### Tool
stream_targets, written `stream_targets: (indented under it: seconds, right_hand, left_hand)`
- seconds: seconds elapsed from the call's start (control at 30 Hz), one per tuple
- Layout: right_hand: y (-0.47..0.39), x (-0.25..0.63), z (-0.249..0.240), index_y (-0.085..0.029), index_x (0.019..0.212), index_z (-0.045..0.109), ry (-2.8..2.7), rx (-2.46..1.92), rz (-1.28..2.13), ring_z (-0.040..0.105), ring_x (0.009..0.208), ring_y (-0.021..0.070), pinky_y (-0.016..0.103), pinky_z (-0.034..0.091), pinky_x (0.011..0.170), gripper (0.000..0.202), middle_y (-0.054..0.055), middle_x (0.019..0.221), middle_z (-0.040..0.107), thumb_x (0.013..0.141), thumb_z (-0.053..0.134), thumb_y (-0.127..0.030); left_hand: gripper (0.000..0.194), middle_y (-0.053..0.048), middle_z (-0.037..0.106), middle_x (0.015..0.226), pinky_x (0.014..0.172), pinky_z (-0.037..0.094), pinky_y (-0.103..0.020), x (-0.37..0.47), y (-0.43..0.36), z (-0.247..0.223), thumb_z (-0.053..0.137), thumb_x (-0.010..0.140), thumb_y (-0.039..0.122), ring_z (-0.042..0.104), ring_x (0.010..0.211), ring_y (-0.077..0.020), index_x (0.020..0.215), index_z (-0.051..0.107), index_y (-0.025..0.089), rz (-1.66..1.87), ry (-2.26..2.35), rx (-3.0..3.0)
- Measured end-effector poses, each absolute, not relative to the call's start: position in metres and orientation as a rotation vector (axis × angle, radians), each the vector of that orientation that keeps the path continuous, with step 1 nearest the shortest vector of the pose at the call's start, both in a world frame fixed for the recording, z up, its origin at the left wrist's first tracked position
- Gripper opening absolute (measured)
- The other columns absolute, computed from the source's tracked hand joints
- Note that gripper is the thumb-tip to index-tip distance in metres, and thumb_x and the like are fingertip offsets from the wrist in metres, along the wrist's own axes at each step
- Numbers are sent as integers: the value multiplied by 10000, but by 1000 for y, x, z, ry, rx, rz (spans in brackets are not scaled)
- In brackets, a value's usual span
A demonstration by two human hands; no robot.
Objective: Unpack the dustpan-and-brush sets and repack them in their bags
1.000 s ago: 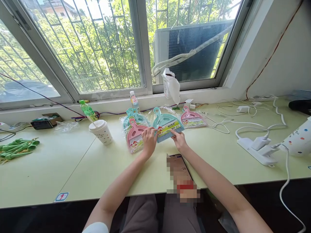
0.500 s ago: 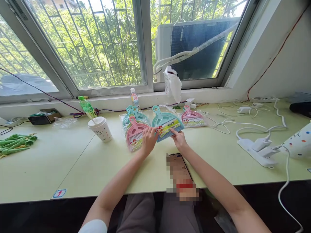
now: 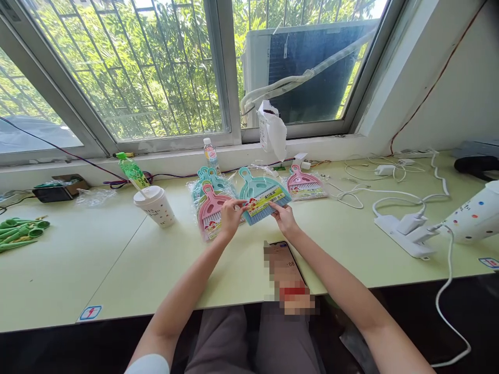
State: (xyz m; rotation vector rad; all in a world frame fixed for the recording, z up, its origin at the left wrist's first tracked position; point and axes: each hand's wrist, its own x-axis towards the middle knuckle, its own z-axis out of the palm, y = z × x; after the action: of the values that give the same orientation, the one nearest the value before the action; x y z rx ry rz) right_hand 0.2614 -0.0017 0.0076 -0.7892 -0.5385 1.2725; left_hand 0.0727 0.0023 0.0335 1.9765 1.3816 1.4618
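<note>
Left hand point(image 3: 231, 215) pinches the left edge of the teal dustpan set point(image 3: 265, 200), right hand point(image 3: 285, 219) closes on its lower right, over the table point(image 3: 343, 236)! Pink set point(image 3: 212, 208) crowds left, phone point(image 3: 286, 262) sits frontward, tabletop stretches right to the power strip point(image 3: 401, 239).

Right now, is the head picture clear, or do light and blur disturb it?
Head view: daylight behind the window is strong, the sky looks washed out; same view, the teal dustpan set is fairly sharp, blocky pixelation hides part of the phone, and below the table lies deep shadow.
</note>
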Motion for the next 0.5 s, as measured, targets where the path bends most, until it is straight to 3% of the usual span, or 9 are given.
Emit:
stream_targets:
  seconds: [0.2, 0.37, 0.5]
  right_hand:
    - [0, 266, 10, -169, 777, 717, -591, -834, 1279, 747, 853, 231, 326, 629, 724, 300, 43, 849, 788, 530, 886, -184]
    - [-1, 264, 8, -169, 760, 710, -552, -882, 1287, 745, 857, 235, 340, 630, 748, 283, 38, 818, 782, 535, 882, -153]
    - [-2, 262, 9, -173, 748, 706, -573, -867, 1292, 744, 841, 229, 325, 631, 717, 279, 35, 813, 781, 534, 884, -165]
  left_hand:
    - [359, -46, 693, 727, 627, 390, -314, 72, 2, 36, 705, 791, 558, 508, 640, -170, 785, 778, 206, 1386, 1369, 1775]
    - [218, -56, 663, 813, 783, 430, -343, 79, -12, 37, 635, 903, 375, 558, 840, -217, 786, 730, 217, 1483, 1486, 2162]
    - [112, -48, 646, 833, 818, 418, -358, 82, -17, 34, 644, 884, 217, 554, 881, -233, 776, 675, 215, 1447, 1579, 2295]
